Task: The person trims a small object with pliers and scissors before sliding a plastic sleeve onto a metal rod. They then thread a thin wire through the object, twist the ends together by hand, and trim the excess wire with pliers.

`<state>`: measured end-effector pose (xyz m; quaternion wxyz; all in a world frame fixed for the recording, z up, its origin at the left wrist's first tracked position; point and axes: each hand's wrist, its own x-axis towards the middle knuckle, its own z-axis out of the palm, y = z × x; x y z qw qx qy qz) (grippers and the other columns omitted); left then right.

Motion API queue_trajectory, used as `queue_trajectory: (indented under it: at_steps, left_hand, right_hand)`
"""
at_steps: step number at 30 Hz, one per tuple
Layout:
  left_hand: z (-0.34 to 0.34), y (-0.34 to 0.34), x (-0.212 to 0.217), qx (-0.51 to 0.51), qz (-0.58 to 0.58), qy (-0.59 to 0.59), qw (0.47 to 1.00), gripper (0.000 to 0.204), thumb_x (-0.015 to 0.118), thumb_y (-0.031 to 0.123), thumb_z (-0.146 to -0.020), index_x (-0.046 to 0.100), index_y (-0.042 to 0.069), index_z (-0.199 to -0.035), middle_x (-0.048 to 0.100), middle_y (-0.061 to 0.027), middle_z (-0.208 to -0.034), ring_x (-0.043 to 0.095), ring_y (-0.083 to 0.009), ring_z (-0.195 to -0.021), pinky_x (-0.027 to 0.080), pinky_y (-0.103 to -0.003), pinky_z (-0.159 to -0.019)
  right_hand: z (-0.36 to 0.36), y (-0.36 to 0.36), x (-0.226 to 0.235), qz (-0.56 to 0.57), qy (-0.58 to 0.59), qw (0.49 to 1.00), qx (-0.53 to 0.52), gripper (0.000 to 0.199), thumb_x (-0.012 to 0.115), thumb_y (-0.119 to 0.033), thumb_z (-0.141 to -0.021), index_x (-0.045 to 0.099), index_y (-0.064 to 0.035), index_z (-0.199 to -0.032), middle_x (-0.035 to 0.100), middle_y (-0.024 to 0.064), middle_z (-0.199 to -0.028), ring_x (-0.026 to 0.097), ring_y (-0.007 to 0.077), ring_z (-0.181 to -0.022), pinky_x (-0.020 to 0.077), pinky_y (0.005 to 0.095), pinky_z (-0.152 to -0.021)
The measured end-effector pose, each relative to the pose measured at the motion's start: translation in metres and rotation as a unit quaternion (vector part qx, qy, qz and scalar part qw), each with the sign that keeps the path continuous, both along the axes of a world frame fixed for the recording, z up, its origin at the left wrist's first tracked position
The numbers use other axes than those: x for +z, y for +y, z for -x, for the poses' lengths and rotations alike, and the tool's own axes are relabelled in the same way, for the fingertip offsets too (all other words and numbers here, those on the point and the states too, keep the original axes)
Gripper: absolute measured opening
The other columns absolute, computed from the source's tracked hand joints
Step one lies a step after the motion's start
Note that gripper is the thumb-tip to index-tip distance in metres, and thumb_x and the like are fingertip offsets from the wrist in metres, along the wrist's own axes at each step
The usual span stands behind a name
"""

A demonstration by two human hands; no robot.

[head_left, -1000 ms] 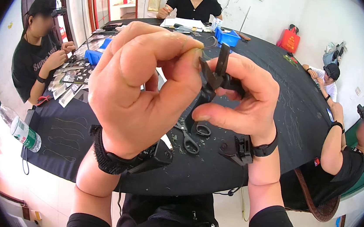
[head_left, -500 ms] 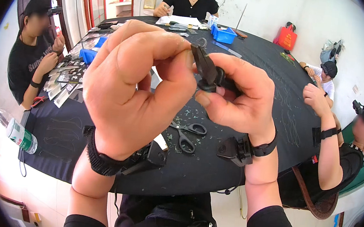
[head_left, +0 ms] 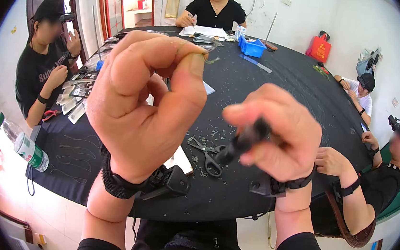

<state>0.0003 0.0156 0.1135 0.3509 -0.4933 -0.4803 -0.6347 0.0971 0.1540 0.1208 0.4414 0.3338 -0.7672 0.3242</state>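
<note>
My left hand (head_left: 149, 101) is closed, thumb and forefinger pinching a thin, curled greenish line (head_left: 210, 58) whose loose end stands out past the fingertips. What else the pinch may hide I cannot make out. To the right and lower, my right hand (head_left: 281, 133) is wrapped around a short black clipper-like tool (head_left: 242, 142), blurred by motion, apart from the line. Beneath it, black-handled scissors (head_left: 206, 155) lie on the black table cloth (head_left: 270, 199), among scattered green clippings (head_left: 216, 135).
A blue bin (head_left: 252, 47) and a flat ruler-like strip (head_left: 256, 64) lie farther back. Packets (head_left: 75, 94) and red-handled pliers (head_left: 50, 115) lie at left, near a plastic bottle (head_left: 29, 149). Several people sit around the table. Thin lines (head_left: 74, 156) lie front left.
My right hand has drawn the black tool away from the left fingertips, down and to the right. My left hand keeps its pinch, the line's end now showing.
</note>
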Motion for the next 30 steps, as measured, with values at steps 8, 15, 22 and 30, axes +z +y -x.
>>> queue_trajectory:
  at_steps: [8,15,22,30]
  left_hand:
    - [0.002,0.003,-0.002,0.005,0.022,0.053,0.998,0.009,0.054,-0.007,-0.079,0.057,-0.004,-0.087,0.055,-0.0044,-0.085,0.049,-0.0036,-0.069,0.040,-0.016,-0.058]
    - [-0.001,0.006,-0.005,0.011,0.069,0.044,0.997,0.009,0.056,-0.005,-0.080,0.057,-0.003,-0.089,0.054,-0.0052,-0.085,0.052,-0.0059,-0.068,0.043,-0.016,-0.055]
    - [0.000,0.007,-0.004,0.036,0.076,0.061,0.995,0.009,0.055,-0.006,-0.080,0.056,-0.003,-0.088,0.054,-0.0063,-0.087,0.052,-0.0060,-0.068,0.042,-0.016,-0.055]
    - [0.004,0.006,-0.001,0.028,0.045,0.083,0.995,0.008,0.054,-0.007,-0.079,0.056,-0.003,-0.085,0.055,-0.0047,-0.082,0.050,-0.0054,-0.065,0.040,-0.016,-0.055]
  right_hand:
    - [0.004,0.016,-0.001,-0.063,-0.013,0.995,-0.082,0.046,0.080,-0.020,-0.058,0.061,-0.0011,-0.095,0.054,0.0047,-0.067,0.046,0.0117,-0.052,0.0363,0.0217,-0.044]
    - [0.012,0.021,-0.006,-0.028,-0.018,0.994,-0.101,0.045,0.079,-0.013,-0.057,0.060,-0.0001,-0.097,0.053,0.0017,-0.075,0.045,0.0073,-0.061,0.0328,0.0179,-0.048]
    - [0.018,0.019,-0.010,0.018,-0.017,0.996,-0.082,0.031,0.070,-0.008,-0.064,0.060,-0.0024,-0.092,0.056,0.0039,-0.069,0.051,0.0108,-0.056,0.0410,0.0208,-0.048]
    - [0.000,0.007,-0.001,-0.082,-0.063,0.992,-0.071,0.027,0.071,-0.010,-0.064,0.062,-0.0032,-0.089,0.059,0.0055,-0.070,0.055,0.0134,-0.054,0.0442,0.0228,-0.048]
